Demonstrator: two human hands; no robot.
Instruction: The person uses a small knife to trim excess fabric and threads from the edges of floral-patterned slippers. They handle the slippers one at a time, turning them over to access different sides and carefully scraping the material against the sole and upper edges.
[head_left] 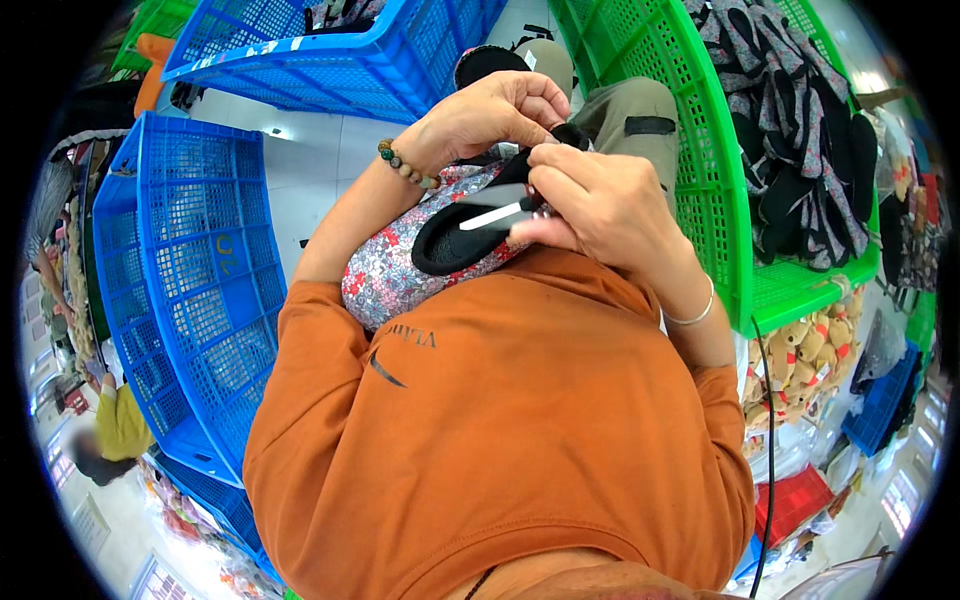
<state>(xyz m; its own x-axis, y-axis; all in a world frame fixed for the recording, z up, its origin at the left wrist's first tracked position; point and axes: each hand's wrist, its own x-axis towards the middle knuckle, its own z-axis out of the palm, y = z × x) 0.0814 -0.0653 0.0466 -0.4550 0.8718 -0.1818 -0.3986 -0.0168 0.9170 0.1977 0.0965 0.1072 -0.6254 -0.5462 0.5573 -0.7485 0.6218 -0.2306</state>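
My left hand (492, 112), with a beaded bracelet on its wrist, has thumb and fingers pinched on the black edge of a fabric slipper (570, 135). Close beside it, my right hand (605, 195) is closed round small scissors (492, 215). Their blades look spread and are blurred by motion, pointing left. This hand's fingertips also touch the slipper's edge. Below the blades, a floral slipper (375, 270) with a black-lined opening rests against my body. Much of the piece between my hands is hidden by my fingers.
Blue plastic crates (205, 250) stand at the left, and another blue crate (400, 60) at the far side. A green crate (700, 170) at the right holds a heap of floral and black slippers (790, 130). A dark cable (768, 430) hangs at the right. A person (115, 430) is at far left.
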